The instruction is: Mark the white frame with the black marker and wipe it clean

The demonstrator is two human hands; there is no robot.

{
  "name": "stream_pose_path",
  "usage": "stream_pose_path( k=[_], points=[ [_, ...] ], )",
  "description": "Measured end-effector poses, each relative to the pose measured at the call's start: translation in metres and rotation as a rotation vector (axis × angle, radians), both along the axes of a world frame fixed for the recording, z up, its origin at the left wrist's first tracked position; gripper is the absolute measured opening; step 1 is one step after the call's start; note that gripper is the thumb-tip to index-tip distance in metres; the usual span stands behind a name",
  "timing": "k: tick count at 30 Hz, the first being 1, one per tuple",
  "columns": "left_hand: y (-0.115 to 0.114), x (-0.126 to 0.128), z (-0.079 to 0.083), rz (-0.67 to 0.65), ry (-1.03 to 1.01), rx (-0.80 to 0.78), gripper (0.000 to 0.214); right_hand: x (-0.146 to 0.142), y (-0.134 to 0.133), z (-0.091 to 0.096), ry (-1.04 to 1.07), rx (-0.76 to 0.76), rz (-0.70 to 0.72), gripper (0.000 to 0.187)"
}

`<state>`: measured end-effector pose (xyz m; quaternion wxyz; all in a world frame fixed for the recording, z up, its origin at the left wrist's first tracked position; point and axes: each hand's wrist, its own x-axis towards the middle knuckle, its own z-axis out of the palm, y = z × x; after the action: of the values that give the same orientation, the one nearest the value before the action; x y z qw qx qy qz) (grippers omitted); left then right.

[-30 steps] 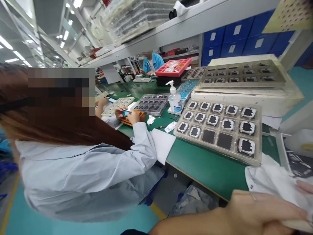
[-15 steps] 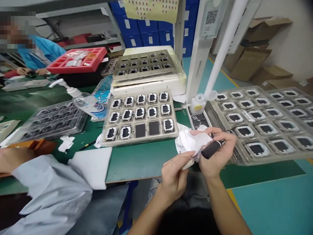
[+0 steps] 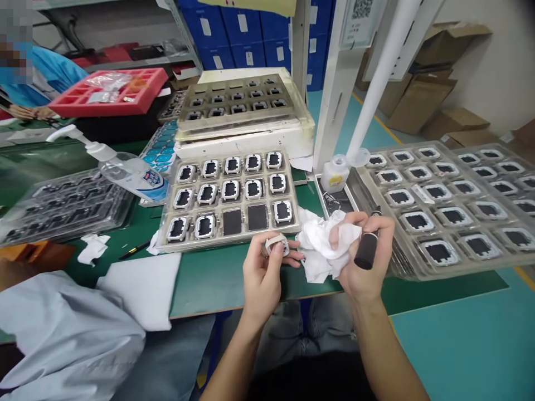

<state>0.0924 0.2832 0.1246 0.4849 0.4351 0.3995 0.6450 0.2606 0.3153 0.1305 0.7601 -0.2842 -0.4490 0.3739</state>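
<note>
My left hand (image 3: pixel 263 273) pinches a small silver watch case (image 3: pixel 278 245) between thumb and fingers, just in front of a clear plastic tray (image 3: pixel 225 243). That tray holds rows of similar cases, with two pockets in its front row showing only black lining. In my right hand (image 3: pixel 368 273) a thick black marker (image 3: pixel 366 250) lies across the palm. The same hand's fingers also grip a crumpled white tissue (image 3: pixel 321 245), which hangs over the green table edge area between both hands. Part of the marker is hidden by my fingers.
More trays of watch cases (image 3: pixel 455 214) are stacked on the right. A small white bottle (image 3: pixel 335 174) stands by a post (image 3: pixel 340 83). Leftward are a pump bottle (image 3: pixel 134 175), a black pen (image 3: pixel 134 250), a white sheet (image 3: pixel 140 289) and a co-worker's sleeve (image 3: pixel 71 328).
My left hand has moved left, away from the tissue, with the watch case now visible in it. My right hand stays near its place with marker and tissue. The view has shifted slightly.
</note>
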Motion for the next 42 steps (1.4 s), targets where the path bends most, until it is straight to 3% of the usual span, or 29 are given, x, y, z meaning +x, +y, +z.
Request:
stream_pose_path(
  k=[6, 11, 18, 30, 35, 39, 42],
  points=[
    [-0.012, 0.013, 0.003, -0.073, -0.060, 0.083, 0.010, 0.004, -0.009, 0.003, -0.230, 0.017, -0.043, 0.029],
    [-0.016, 0.034, 0.000, -0.165, -0.081, 0.134, 0.009, 0.010, -0.014, -0.003, -0.303, 0.083, -0.132, 0.027],
    [-0.023, 0.047, -0.018, -0.190, -0.004, 0.179, 0.019, 0.013, -0.019, -0.011, -0.305, 0.040, -0.187, 0.051],
    [-0.034, 0.038, -0.024, -0.197, 0.145, 0.283, 0.045, 0.012, -0.019, -0.020, -0.257, -0.026, -0.304, 0.046],
    [-0.034, 0.032, -0.015, -0.138, 0.073, 0.280, 0.034, 0.014, -0.020, -0.026, -0.193, -0.050, -0.287, 0.036],
    [-0.022, 0.016, -0.004, 0.008, 0.040, 0.196, 0.016, 0.012, -0.016, -0.017, -0.174, -0.007, -0.211, 0.031],
    [-0.010, 0.004, 0.000, 0.024, -0.011, 0.085, 0.006, 0.010, -0.015, -0.008, -0.171, 0.065, -0.189, 0.033]
  ],
)
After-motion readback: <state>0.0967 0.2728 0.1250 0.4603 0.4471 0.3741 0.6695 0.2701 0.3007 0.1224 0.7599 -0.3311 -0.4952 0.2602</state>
